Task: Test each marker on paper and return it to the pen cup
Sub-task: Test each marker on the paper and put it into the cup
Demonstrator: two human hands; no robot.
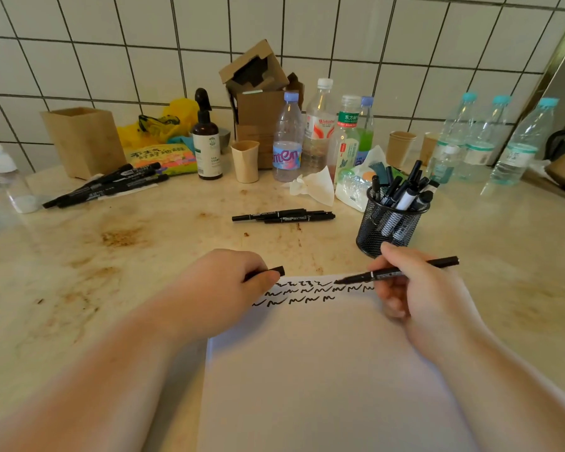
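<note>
On the stained counter (150, 243), nearest the camera, lies a sheet of paper (323, 370) with rows of black squiggles (307, 293) along its far edge. The left hand (222, 288) pinches a black cap (276, 271) at the paper's far left corner. The right hand (408, 285) grips an uncapped marker (395, 273), tip just above the squiggles. Just beyond stands the mesh pen cup (388, 230) full of markers, with three loose markers (284, 215) to its left and more markers (108, 187) far left.

Paper (323, 370) cut by bottom edge; cap (276, 271) mostly hidden in left hand (229, 282); marker labels unreadable.
</note>
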